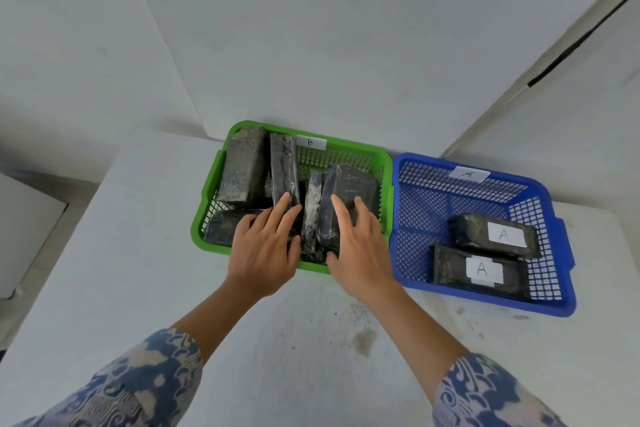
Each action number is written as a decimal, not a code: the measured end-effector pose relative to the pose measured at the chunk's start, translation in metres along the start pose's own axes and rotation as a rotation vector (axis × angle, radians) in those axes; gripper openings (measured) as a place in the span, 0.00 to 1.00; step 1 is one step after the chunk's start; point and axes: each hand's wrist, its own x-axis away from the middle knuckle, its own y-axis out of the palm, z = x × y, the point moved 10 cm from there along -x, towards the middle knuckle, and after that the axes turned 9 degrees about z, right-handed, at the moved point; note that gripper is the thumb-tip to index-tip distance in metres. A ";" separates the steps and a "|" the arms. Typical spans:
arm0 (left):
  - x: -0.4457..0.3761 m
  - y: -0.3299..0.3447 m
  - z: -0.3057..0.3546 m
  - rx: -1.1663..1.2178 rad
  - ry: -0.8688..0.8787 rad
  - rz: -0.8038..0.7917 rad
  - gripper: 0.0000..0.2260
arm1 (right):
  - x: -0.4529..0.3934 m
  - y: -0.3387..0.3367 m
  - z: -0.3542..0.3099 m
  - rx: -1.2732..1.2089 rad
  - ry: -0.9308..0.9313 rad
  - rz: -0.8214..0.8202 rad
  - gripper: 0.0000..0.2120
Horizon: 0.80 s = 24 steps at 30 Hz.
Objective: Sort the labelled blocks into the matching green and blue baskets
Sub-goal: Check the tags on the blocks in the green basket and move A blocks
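- The step in hand looks like rummaging in the green basket (382, 163), tagged B (310, 142), to find a block that belongs elsewhere or to turn blocks so their labels show; both hands are inside it at once.
- The left hand (265, 248) lies with fingers straight and spread, fingertips resting on the upright dark wrapped block (284, 172) at about 12 o'clock from the palm. It clamps nothing that I can see.
- The right hand (356, 243) has its fingers extended over the leaning block (349, 187) at its 11 o'clock, thumb low by the basket's near rim; whether the thumb pinches that block is hidden, so I cannot tell if it grips.
- The two hands stand apart, with a narrow block on edge (311, 215) between them.
- A large block (242, 166) leans in the green basket's far left corner, at 11 o'clock from the left hand; no labels on the green basket's blocks face the camera.
- The blue basket (557, 302), tagged A (468, 173), sits touching the green one at 3 o'clock from the right hand and holds two blocks, each with an A label: one nearer (481, 269), one behind (498, 235).
- Next move, as I judge it: turn one block over to read its letter, then carry any A across to the blue basket.
- Both baskets rest on the white tabletop (311, 340).
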 end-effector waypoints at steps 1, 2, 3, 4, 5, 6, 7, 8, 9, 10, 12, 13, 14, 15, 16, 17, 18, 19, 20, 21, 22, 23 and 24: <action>0.000 0.001 0.000 0.002 0.000 0.003 0.24 | -0.001 0.001 -0.001 0.023 -0.002 0.018 0.47; 0.000 0.001 -0.001 0.003 -0.002 0.005 0.24 | -0.003 0.001 -0.001 0.039 0.004 0.028 0.46; 0.000 0.001 -0.001 0.003 -0.004 0.007 0.24 | -0.004 0.002 0.000 0.054 0.012 0.033 0.46; 0.001 0.001 -0.002 0.000 -0.005 0.008 0.24 | -0.006 0.003 0.001 0.069 0.018 0.033 0.45; 0.001 0.001 -0.002 -0.005 -0.006 0.010 0.24 | -0.007 0.003 0.002 0.082 0.019 0.037 0.45; 0.001 0.001 -0.002 -0.007 -0.007 0.009 0.24 | -0.008 0.003 0.002 0.093 0.016 0.040 0.44; 0.001 0.001 -0.001 -0.008 -0.008 0.008 0.24 | -0.009 0.002 0.001 0.100 0.007 0.045 0.44; 0.001 0.000 -0.001 -0.010 -0.009 0.009 0.24 | -0.010 0.001 0.000 0.105 -0.005 0.049 0.43; 0.001 0.000 -0.001 -0.013 -0.010 0.008 0.24 | -0.010 0.000 -0.002 0.108 -0.018 0.055 0.42; 0.001 0.000 -0.001 -0.018 -0.011 0.006 0.24 | -0.009 -0.002 -0.003 0.107 -0.028 0.064 0.40; 0.001 0.001 -0.002 -0.027 -0.011 0.005 0.24 | -0.007 -0.009 -0.002 0.085 -0.038 0.095 0.37; 0.001 0.001 -0.002 -0.030 -0.011 0.006 0.24 | -0.006 -0.013 0.000 0.064 -0.038 0.113 0.36; 0.001 0.001 -0.002 -0.033 -0.010 0.006 0.24 | -0.005 -0.018 0.003 0.041 -0.034 0.130 0.34; 0.001 0.001 -0.002 -0.037 -0.010 0.006 0.24 | -0.005 -0.022 0.006 0.011 -0.026 0.150 0.32; 0.001 0.001 -0.002 -0.038 -0.010 0.007 0.24 | -0.004 -0.028 0.009 -0.023 -0.014 0.178 0.31; 0.001 0.001 -0.002 -0.037 -0.009 0.009 0.24 | -0.003 -0.036 0.012 -0.065 0.000 0.216 0.30; 0.001 0.001 -0.001 -0.036 -0.008 0.010 0.24 | -0.002 -0.045 0.015 -0.117 0.019 0.263 0.29; 0.001 0.001 -0.001 -0.036 -0.007 0.009 0.24 | -0.001 -0.056 0.019 -0.185 0.045 0.314 0.29; 0.000 0.002 -0.001 -0.038 -0.006 0.008 0.24 | 0.001 -0.066 0.025 -0.265 0.081 0.366 0.28; 0.001 0.002 -0.001 -0.038 -0.004 0.008 0.24 | 0.003 -0.076 0.031 -0.353 0.121 0.417 0.28; 0.001 0.002 -0.001 -0.038 -0.003 0.009 0.23 | 0.006 -0.085 0.039 -0.441 0.166 0.468 0.27; 0.001 0.002 -0.002 -0.039 -0.002 0.012 0.23 | 0.010 -0.093 0.048 -0.527 0.216 0.517 0.27; 0.002 0.002 -0.002 -0.040 -0.002 0.013 0.23 | 0.013 -0.100 0.057 -0.611 0.267 0.562 0.26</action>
